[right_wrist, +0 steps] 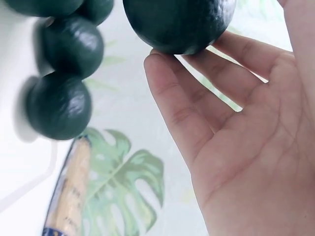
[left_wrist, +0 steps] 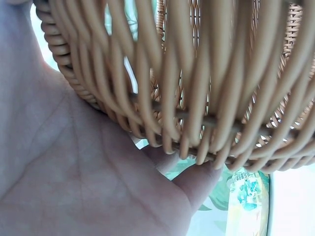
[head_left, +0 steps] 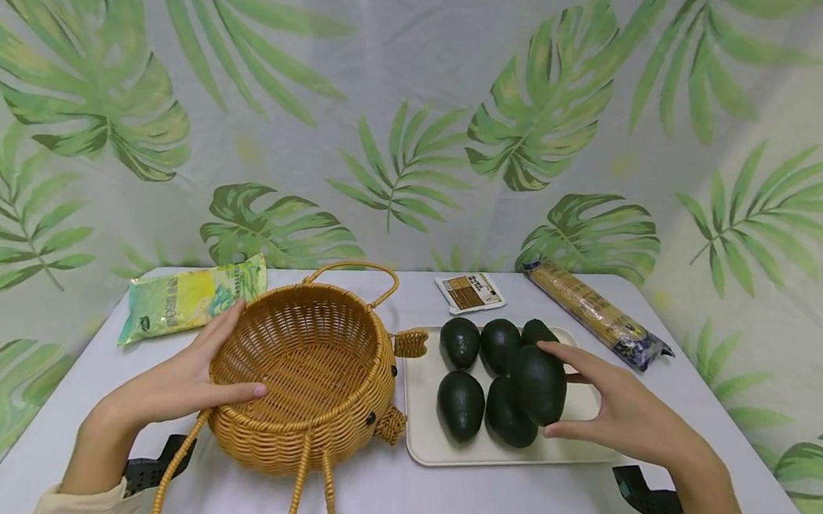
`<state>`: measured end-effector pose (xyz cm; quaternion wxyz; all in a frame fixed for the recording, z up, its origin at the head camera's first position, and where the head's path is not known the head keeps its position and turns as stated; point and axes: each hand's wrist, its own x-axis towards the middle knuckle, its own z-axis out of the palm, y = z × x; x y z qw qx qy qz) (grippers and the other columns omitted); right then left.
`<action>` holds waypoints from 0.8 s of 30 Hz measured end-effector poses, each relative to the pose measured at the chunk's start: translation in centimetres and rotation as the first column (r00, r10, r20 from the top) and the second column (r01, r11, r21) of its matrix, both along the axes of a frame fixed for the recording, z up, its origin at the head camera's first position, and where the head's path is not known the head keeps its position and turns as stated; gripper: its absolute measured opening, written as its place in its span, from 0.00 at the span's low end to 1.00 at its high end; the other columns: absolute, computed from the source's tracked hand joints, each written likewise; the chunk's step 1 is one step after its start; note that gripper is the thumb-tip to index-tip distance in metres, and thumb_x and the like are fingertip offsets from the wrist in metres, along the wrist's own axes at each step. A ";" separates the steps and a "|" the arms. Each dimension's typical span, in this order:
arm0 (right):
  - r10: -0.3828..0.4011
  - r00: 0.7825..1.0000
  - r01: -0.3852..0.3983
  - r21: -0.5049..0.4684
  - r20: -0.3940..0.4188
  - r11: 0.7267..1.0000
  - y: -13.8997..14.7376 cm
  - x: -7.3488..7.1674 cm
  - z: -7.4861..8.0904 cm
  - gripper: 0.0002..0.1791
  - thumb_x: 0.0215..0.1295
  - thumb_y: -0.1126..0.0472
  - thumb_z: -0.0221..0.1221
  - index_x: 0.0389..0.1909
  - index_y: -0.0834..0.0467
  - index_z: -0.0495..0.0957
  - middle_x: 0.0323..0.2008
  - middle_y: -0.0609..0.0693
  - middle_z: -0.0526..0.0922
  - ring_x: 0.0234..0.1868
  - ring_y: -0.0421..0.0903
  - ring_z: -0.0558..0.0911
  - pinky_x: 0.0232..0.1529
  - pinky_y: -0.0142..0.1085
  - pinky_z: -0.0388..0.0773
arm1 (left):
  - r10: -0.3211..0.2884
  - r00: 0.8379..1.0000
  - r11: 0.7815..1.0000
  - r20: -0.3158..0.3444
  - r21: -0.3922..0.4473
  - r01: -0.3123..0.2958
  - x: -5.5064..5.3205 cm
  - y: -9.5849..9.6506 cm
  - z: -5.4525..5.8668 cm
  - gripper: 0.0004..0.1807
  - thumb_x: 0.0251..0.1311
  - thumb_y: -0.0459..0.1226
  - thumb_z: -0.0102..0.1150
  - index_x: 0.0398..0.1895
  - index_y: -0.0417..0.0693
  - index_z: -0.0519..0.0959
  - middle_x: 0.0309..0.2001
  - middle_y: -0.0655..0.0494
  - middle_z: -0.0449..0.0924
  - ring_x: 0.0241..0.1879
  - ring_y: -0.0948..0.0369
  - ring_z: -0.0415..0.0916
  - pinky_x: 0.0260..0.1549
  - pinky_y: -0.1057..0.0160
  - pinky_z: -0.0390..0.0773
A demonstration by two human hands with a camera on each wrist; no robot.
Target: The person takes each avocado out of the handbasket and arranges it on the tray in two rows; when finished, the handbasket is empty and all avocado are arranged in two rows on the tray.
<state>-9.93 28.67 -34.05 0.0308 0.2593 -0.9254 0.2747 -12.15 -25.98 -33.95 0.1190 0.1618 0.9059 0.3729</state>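
A round wicker basket with looped handles and a small animal face on its side stands on the left of the table. My left hand holds its rim, thumb over the inside and fingers outside against the weave. In my right hand, a dark green avocado is pinched between thumb and fingers above a cream tray. More avocados, several of them, lie on that tray, one at its left front. The basket's inside floor shows bare wicker.
Behind the basket lies a green and yellow packet. A small flat packet sits behind the tray, and a long bag of noodles lies slanted at the back right. A leaf-printed cloth hangs behind the table.
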 end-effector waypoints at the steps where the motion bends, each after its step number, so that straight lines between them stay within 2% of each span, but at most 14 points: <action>1: -0.003 1.000 0.003 0.001 -0.004 1.000 0.2 0.1 -0.2 0.53 0.51 0.43 0.78 0.78 0.46 0.64 0.73 0.53 0.71 0.59 0.49 0.84 0.57 0.47 0.82 | -0.001 1.000 1.000 0.000 0.000 0.001 0.0 0.0 0.0 0.66 0.62 0.53 0.70 0.84 0.58 0.25 0.83 0.40 0.24 0.79 0.31 0.29 0.64 0.20 0.49; 9: -0.026 0.999 0.025 -0.048 -0.029 0.999 1.7 0.2 -2.4 0.53 0.50 0.46 0.79 0.77 0.47 0.65 0.71 0.51 0.73 0.58 0.37 0.82 0.56 0.30 0.80 | 0.006 1.000 1.000 0.002 -0.011 -0.006 0.0 0.1 0.0 0.66 0.63 0.53 0.69 0.83 0.61 0.24 0.83 0.41 0.23 0.79 0.31 0.29 0.64 0.20 0.49; 17: -0.078 0.997 0.078 -0.071 0.007 0.994 2.9 0.5 -4.7 0.54 0.52 0.49 0.79 0.78 0.51 0.63 0.71 0.54 0.72 0.58 0.38 0.81 0.55 0.31 0.81 | 0.008 1.000 1.000 -0.002 -0.020 -0.008 0.0 0.1 0.1 0.66 0.63 0.54 0.68 0.83 0.65 0.23 0.83 0.39 0.23 0.78 0.28 0.30 0.63 0.19 0.50; 21: -0.092 0.995 0.094 -0.052 0.033 0.994 3.4 0.7 -5.4 0.54 0.52 0.47 0.79 0.78 0.51 0.63 0.71 0.56 0.73 0.58 0.44 0.82 0.54 0.37 0.83 | 0.012 1.000 1.000 0.007 -0.021 -0.012 0.2 0.1 0.1 0.65 0.64 0.54 0.68 0.82 0.68 0.22 0.83 0.39 0.23 0.78 0.28 0.30 0.62 0.18 0.50; 24: -0.089 0.996 0.090 -0.048 0.030 0.995 3.6 0.7 -5.8 0.54 0.52 0.46 0.79 0.78 0.52 0.63 0.71 0.57 0.73 0.60 0.42 0.81 0.53 0.39 0.84 | 0.014 1.000 1.000 0.009 -0.024 -0.014 0.2 0.1 0.2 0.65 0.64 0.54 0.67 0.82 0.69 0.22 0.83 0.39 0.22 0.78 0.27 0.30 0.61 0.17 0.50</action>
